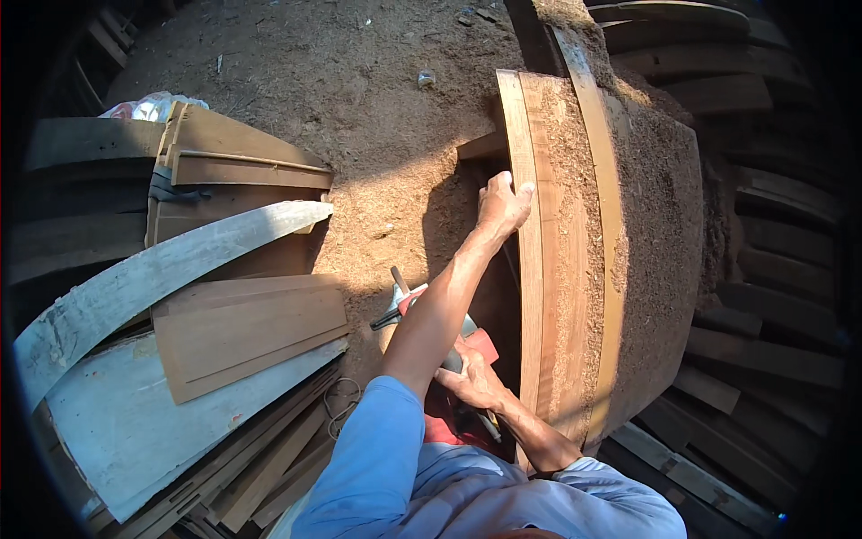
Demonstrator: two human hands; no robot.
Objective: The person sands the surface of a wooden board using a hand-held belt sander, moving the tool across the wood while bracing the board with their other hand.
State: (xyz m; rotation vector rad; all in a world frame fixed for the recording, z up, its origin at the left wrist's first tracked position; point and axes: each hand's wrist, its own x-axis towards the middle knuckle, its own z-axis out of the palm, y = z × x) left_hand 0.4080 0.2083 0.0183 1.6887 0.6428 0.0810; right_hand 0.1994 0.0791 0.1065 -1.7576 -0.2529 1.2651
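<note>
My left hand [505, 205] is closed on the left edge of a pale narrow wooden plank [532, 296], its thumb on the upper face and its fingers curled down the side. This plank lies lengthwise against a browner board [561, 359] on a shavings-covered bench. Lower down, close to my body, my right hand [476, 384] wraps around the grey grip of a red and grey power tool [481, 345]. My left forearm hides part of the tool, and its working face does not show. The tool sits left of the plank, apart from my left hand.
A long yellowish strip [603, 225] runs along the bench, with wood shavings [660, 242] heaped beside it. At left, a curved whitish plank [180, 251] and flat boards [251, 332] are stacked. Dark timber pieces [763, 350] fill the right side. Shavings cover the ground [377, 207].
</note>
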